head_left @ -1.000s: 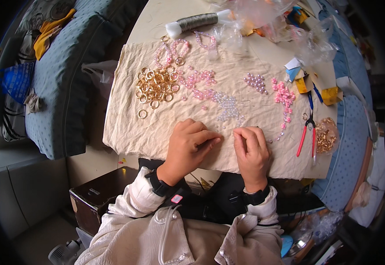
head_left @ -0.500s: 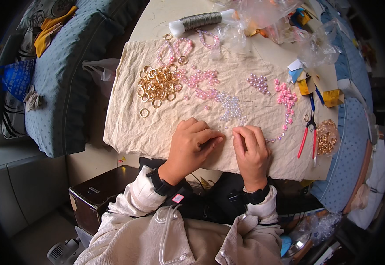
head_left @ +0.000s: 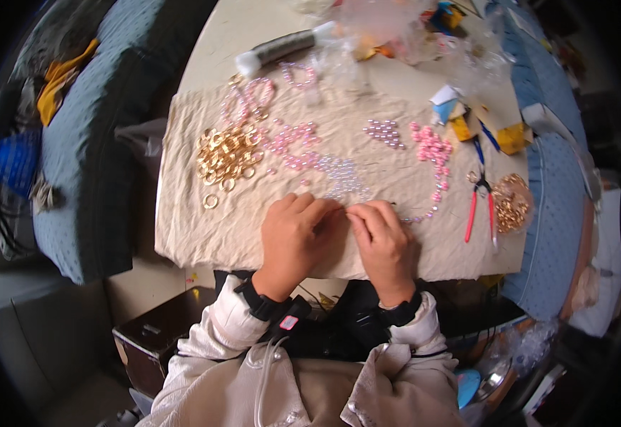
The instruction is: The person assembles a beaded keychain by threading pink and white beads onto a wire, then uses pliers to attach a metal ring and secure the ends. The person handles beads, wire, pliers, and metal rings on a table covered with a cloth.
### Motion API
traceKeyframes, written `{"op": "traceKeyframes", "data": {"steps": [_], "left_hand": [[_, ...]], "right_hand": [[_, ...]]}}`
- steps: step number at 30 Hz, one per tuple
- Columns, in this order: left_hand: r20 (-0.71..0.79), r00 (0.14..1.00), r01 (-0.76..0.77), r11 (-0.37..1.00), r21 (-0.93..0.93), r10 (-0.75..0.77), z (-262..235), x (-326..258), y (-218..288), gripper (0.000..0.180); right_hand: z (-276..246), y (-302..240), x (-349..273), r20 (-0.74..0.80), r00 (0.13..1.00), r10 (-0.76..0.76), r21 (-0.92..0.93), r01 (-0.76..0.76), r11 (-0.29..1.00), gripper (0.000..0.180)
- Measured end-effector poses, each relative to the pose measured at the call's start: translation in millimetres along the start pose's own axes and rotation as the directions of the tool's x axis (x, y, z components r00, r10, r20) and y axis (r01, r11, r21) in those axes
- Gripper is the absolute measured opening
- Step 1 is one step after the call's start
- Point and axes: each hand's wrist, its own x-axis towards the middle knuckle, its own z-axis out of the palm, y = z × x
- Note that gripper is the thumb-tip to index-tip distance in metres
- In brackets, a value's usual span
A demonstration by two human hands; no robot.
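My left hand [head_left: 298, 238] and my right hand [head_left: 383, 245] meet over the cream cloth [head_left: 203, 228], thumbs and fingers pinched together. What lies between the fingertips is too small to make out. A strand of pink and pale beads [head_left: 431, 212] curves from beside my right hand up to a heap of pink beads [head_left: 431, 148]. Just beyond my fingertips are clear pale beads [head_left: 342, 176], with loose pink beads [head_left: 292, 139] to their left. Lilac beads [head_left: 383, 133] form a small group farther back.
Gold rings [head_left: 228, 153] are heaped at the left, near beaded loops [head_left: 259, 92]. Red-handled pliers [head_left: 480, 199] and a bag of gold pieces [head_left: 512, 204] lie at the right. A spool of grey wire [head_left: 282, 48] and clear plastic bags [head_left: 388, 28] are at the back.
My fingertips have come together from a small gap. The table and everything on it have shifted left and somewhat down in the view.
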Motion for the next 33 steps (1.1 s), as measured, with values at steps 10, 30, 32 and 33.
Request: {"op": "traceKeyframes", "data": {"steps": [10,30,32,33], "left_hand": [[0.065,0.997,-0.026,0.999,-0.040,0.028,4.9,3.8,-6.2,0.014],[0.228,0.973,0.026,0.951,-0.307,0.046,34.2,87.1,39.4,0.013],[0.122,0.975,-0.164,0.970,-0.180,0.188,50.5,115.2,35.5,0.027],[0.063,0.957,-0.276,0.956,-0.095,0.283,57.8,127.1,33.1,0.033]], "right_hand": [[3.2,2.2,-2.0,-0.059,0.995,0.084,0.184,-0.072,0.980,0.010],[-28.7,43.4,-13.6,-0.279,0.946,0.163,0.515,0.004,0.857,0.016],[-29.2,46.7,-19.3,-0.219,0.946,0.239,0.590,-0.066,0.804,0.014],[-29.3,48.1,-20.8,-0.175,0.945,0.277,0.644,-0.103,0.758,0.014]]}}
